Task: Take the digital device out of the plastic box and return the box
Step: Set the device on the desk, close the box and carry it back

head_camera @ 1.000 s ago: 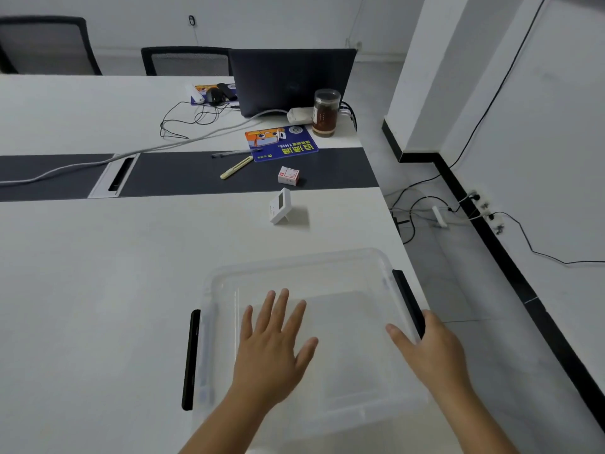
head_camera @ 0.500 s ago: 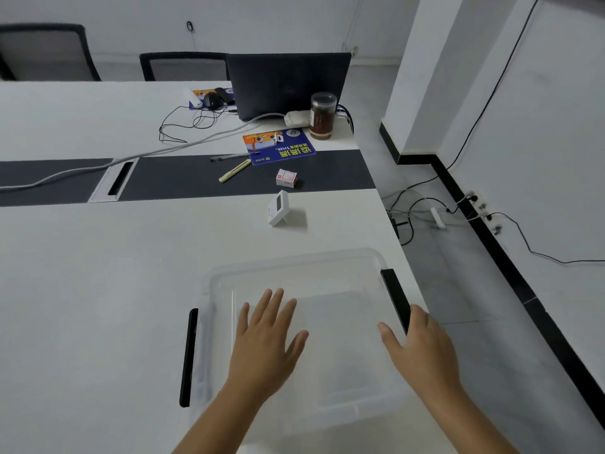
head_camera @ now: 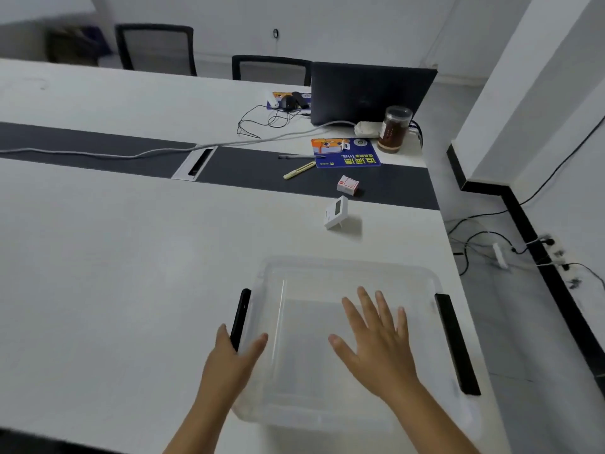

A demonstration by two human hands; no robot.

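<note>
Change since earlier frames: left hand (head_camera: pixel 234 362) shifted off the lid centre to the left black latch (head_camera: pixel 240 317); right hand (head_camera: pixel 376 344) shifted off the right black latch (head_camera: pixel 456 344) to the lid centre. View swung left; far chairs (head_camera: pixel 157 49) now more in sight.

Item, plastic box (head_camera: pixel 347 280): clear, lidded, near right part of white worktop (head_camera: pixel 114 257), near edge close to the worktop's front.

Item, left hand: at left rim of box, thumb on the lid side of the latch, fingers on its outer side, loosely curled; firm grip or mere touch, cannot tell.

Item, right hand: flat, fingers spread wide, palm down over lid; nothing held.

Item, digital device (head_camera: pixel 335 213): small, white, propped on its stand, out of the box, on worktop just beyond the box's far edge, apart from it.

Other items, far right: small red-and-white carton (head_camera: pixel 347 185) on dark centre strip; yellow pen (head_camera: pixel 299 170); blue leaflet (head_camera: pixel 345 152); brown-filled jar (head_camera: pixel 393 129); dark laptop (head_camera: pixel 370 93); grey cable (head_camera: pixel 98 154) running left.
</note>
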